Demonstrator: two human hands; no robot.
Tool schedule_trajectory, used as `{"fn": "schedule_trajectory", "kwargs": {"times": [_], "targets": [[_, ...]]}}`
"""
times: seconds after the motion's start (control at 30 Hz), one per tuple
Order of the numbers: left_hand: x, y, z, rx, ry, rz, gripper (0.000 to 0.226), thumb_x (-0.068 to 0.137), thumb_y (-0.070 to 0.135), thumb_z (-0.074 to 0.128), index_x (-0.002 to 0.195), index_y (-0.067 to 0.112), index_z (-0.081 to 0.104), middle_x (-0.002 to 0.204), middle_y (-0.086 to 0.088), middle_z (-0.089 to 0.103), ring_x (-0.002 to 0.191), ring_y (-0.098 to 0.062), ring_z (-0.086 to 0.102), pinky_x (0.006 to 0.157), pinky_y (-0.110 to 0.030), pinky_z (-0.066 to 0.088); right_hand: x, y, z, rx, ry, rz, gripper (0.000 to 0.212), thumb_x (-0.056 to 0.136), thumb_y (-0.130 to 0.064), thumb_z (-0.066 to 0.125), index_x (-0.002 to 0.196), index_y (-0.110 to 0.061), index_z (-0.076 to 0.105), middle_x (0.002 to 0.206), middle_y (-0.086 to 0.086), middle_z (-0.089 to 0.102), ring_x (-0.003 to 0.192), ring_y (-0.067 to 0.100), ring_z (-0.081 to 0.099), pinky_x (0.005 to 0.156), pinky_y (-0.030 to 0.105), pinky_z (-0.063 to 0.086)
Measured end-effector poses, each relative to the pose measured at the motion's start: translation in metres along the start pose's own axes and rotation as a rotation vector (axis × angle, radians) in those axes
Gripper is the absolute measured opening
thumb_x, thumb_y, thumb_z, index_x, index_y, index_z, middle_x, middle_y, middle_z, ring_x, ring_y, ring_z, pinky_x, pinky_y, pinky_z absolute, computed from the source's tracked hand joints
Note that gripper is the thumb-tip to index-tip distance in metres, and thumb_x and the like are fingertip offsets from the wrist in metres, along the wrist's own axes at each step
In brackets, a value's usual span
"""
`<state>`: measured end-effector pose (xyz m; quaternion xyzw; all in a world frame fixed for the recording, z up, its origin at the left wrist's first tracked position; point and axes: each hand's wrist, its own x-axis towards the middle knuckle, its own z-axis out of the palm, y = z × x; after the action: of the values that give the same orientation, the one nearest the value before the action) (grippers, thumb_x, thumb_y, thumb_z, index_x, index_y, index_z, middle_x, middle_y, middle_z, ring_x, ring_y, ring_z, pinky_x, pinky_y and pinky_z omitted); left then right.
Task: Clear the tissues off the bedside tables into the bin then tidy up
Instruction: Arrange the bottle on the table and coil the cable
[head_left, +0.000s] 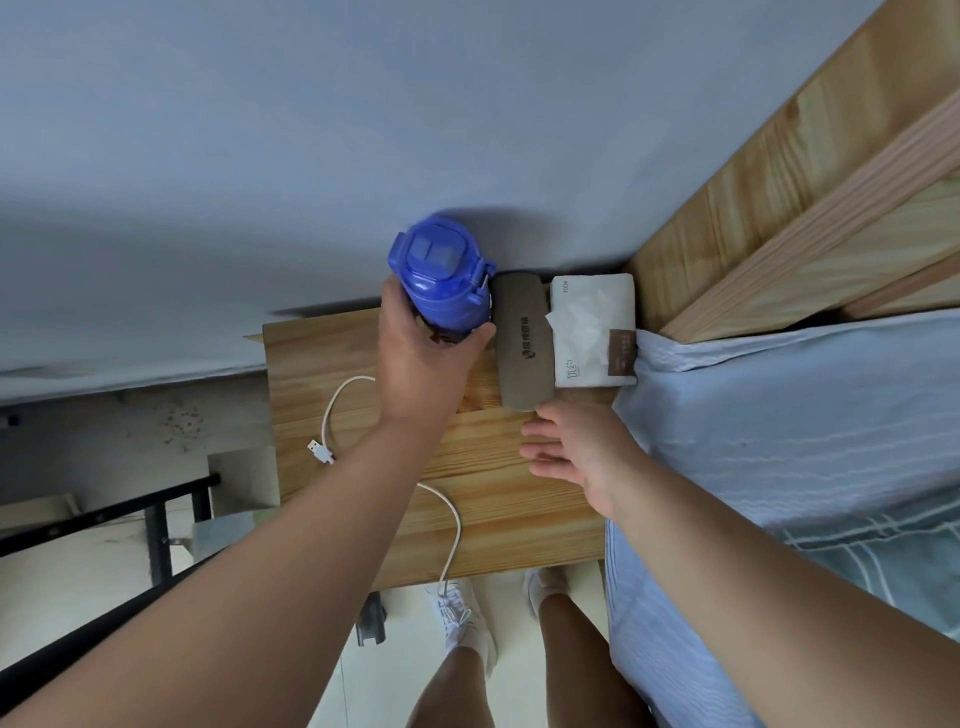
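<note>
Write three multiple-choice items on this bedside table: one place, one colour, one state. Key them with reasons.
1. Where is the tissue pack?
A. on the floor
B. at the table's back corner against the bed, right of the grey case
C. inside a drawer

2. The bottle's colour?
A. red
B. white
C. blue

3. The right hand is:
A. open, holding nothing
B. gripping the bottle
C. curled round the tissue pack

Key: B, it lies between case and bed; C, lid and body are blue; A, its fingers are straight; the left hand grips the bottle.
</note>
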<state>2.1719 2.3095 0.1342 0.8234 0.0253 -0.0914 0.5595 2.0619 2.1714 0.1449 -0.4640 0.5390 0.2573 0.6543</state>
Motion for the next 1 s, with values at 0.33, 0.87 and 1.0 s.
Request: {"fn": "schedule_trajectory", "kwargs": {"times": [0.33,0.87,1.0], "targets": [[-0.004,-0.010,-0.016,0.069,-0.184,-0.104,0.076,0.066,0.036,0.094,0.133,0.026,0.059,0.127,-0.001,0.067,0.115,-0.025,0.067,0.094,-0.048,0.059,-0.007,0.017,0.006,-0.046,0.014,-0.009,0.020,0.106,-0.021,0.053,0.121,-0.009,0.059,0.104,0.016,0.076,0.081,0.027,0.074,0.066,0.036,0.063],[-0.075,-0.081,-0.129,0.536,0.018,-0.602,0.028,0.091,0.032,0.076,0.115,0.026,0.062,0.100,0.009,0.071,0.097,-0.024,0.069,0.077,-0.035,0.048,-0.033,0.070,0.050,-0.280,-0.053,0.010,0.014,0.102,-0.017,0.057,0.110,-0.011,0.066,0.089,0.010,0.075,0.065,0.020,0.068,0.053,0.028,0.055],[-0.071,-0.073,-0.126,0.199,0.061,-0.778,0.008,0.094,0.019,0.075,0.090,0.026,0.071,0.090,-0.001,0.078,0.091,-0.031,0.077,0.085,-0.048,0.064,-0.041,0.074,0.054,-0.352,-0.065,-0.018,0.023,0.100,-0.013,0.053,0.116,-0.006,0.067,0.084,0.010,0.068,0.069,0.022,0.060,0.053,0.028,0.045]]}}
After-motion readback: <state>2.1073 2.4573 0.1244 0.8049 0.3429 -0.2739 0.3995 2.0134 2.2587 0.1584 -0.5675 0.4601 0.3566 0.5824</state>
